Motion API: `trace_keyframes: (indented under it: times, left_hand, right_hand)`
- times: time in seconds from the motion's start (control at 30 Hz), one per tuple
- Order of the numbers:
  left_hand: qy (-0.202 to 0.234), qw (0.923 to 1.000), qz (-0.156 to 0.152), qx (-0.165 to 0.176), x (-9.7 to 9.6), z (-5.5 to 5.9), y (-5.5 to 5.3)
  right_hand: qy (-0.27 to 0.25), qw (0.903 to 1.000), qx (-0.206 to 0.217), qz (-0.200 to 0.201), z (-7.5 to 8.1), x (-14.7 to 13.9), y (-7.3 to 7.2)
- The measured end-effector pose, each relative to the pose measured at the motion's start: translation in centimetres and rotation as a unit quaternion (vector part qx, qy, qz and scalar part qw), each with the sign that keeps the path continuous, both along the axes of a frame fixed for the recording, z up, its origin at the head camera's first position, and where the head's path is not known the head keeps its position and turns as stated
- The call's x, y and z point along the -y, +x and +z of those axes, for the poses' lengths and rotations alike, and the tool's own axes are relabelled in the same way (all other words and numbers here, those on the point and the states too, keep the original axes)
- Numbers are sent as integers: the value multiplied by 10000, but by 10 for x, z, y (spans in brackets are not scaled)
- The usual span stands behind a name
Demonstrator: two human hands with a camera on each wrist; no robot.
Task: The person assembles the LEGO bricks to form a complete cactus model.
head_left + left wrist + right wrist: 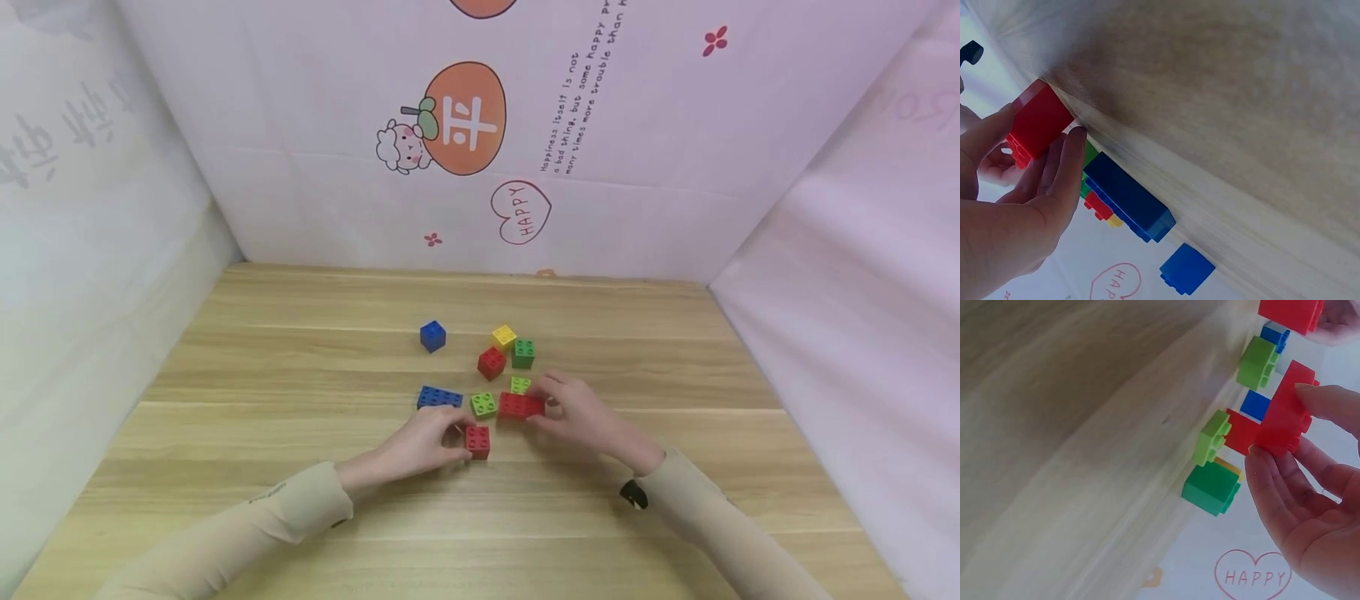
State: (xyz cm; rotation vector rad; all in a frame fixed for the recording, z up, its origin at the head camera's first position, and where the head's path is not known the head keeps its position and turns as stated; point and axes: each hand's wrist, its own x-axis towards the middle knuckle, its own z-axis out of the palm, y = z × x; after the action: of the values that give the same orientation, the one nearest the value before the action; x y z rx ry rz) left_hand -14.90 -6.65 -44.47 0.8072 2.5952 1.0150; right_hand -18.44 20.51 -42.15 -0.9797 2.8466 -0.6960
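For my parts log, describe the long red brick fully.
The long red brick looks like plastic, rectangular with round studs facing up. It appears lifted off the wooden tabletop, partly hiding a lime-green brick in the head view. The right hand pinches it towards its right end, between thumb and fingers.

Left hand (420, 442): I see it pinching a square red block (478, 444), lower centre of frame.
Right hand (581, 410): gripping a long red block (517, 406) by its right end.
Lime blocks (483, 405): one left of that, one just above.
Long blue block (430, 397): just above the left hand.
Frame middle: I make out blue (432, 336), yellow (503, 337), green (523, 353) and loose red cubes (491, 363).
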Motion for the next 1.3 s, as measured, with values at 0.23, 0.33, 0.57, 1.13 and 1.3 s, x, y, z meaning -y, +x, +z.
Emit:
trace_keyframes:
  times: [0.23,0.33,0.57,1.13,1.3]
  left_hand:
    - [46,10000,-5,-84,0,-1,0]
    - [92,9998,-33,-145,1,-2,0]
    - [205,9998,-27,-84,1,-3,-1]
    - [265,9996,63,42,0,-4,-2]
    - [285,9996,42,9,0,-3,-2]
  right_hand:
    - [-183,9996,-97,215,7,5,5]
    - [-231,9994,-89,252,9,7,8]
    - [-315,9989,-71,335,14,12,13]
    - [-329,9970,-48,705,13,24,22]
    - [-256,9973,42,692,12,26,23]
